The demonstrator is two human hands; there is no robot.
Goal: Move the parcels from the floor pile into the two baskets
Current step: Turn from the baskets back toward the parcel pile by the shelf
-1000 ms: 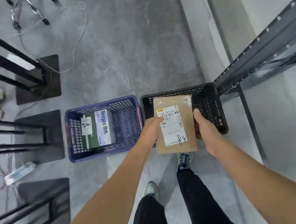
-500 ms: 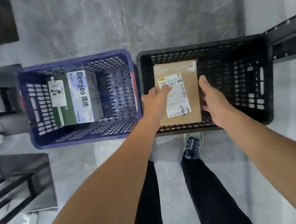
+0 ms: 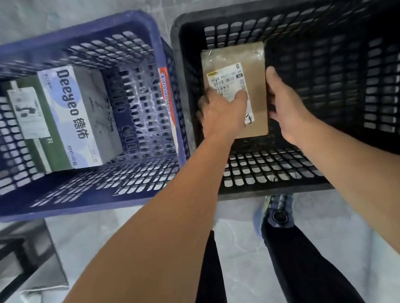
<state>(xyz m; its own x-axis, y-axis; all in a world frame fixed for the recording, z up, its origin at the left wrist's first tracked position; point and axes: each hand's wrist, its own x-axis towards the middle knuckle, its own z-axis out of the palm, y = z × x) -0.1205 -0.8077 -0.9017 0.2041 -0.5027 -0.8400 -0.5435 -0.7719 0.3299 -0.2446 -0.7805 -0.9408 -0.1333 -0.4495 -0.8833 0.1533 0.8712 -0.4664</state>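
Left of my grips, the blue basket contains a Deeyeo box and a green box. The walls of the black basket stand around both grips. My left grip and right grip pinch the brown parcel between them by its long edges, inside the black basket.

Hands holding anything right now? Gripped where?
Yes: both hold the brown parcel inside the black basket. The left hand grips its left long edge, overlapping the label; the right hand grips the right long edge.
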